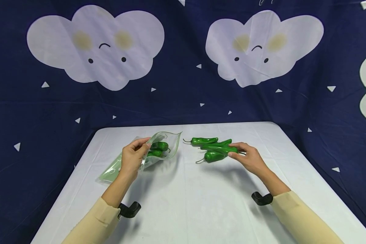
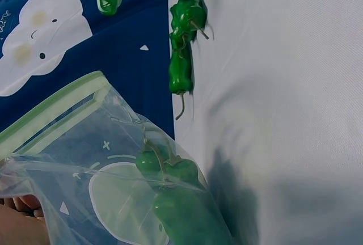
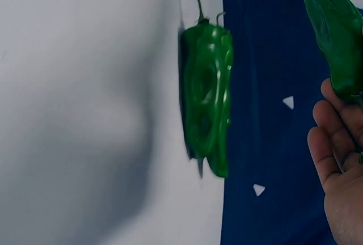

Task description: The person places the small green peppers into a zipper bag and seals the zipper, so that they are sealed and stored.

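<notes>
My left hand [image 1: 132,156] pinches the edge of a clear zip bag [image 1: 111,172] with a light green zip strip, and the bag's mouth gapes toward the right. Several green peppers [image 1: 160,146] with thin stems lie inside it, seen through the plastic in the left wrist view too. On the right, my right hand [image 1: 248,157] holds a long green pepper [image 3: 337,35] by its stem end, raised over the table. Under and around that pepper lie other green peppers: one [image 1: 204,141] at the back and a plumper one [image 1: 212,156] in front.
A white-covered table [image 1: 189,203] spreads beneath both hands. Behind it hangs a dark blue cloth [image 1: 183,91] printed with pale clouds and small triangles. Each wrist wears a small black camera mount [image 1: 129,210].
</notes>
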The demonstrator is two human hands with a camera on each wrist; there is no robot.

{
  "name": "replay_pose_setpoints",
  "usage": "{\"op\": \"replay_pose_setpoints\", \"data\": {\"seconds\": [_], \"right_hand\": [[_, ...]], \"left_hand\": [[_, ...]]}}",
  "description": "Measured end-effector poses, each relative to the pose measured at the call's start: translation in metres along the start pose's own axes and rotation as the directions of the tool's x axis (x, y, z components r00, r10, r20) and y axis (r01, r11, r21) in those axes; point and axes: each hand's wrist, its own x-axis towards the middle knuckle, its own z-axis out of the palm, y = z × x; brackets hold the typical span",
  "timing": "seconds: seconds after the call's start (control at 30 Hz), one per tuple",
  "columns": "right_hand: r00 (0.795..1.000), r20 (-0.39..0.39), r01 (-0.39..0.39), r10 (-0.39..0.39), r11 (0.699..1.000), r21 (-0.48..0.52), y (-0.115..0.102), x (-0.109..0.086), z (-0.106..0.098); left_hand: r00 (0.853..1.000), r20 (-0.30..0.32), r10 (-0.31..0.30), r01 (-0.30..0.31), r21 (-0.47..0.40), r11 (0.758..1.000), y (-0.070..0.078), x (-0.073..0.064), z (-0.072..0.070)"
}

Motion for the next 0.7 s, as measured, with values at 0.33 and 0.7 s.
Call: {"op": "replay_pose_setpoints", "data": {"seconds": [0.33, 0.7], "right_hand": [[0.999, 0.015, 0.044, -0.045, 0.998, 0.052, -0.019, 0.008, 0.013], [0.996, 0.041, 0.08, -0.084, 0.993, 0.089, -0.035, 0.017, 0.022]], "left_hand": [[1.0, -0.003, 0.007, -0.007, -0.012, 1.0, -0.001, 0.0, 0.0], [1.0, -0.006, 0.0, 0.0, -0.016, 1.0, -0.001, 0.0, 0.0]]}}
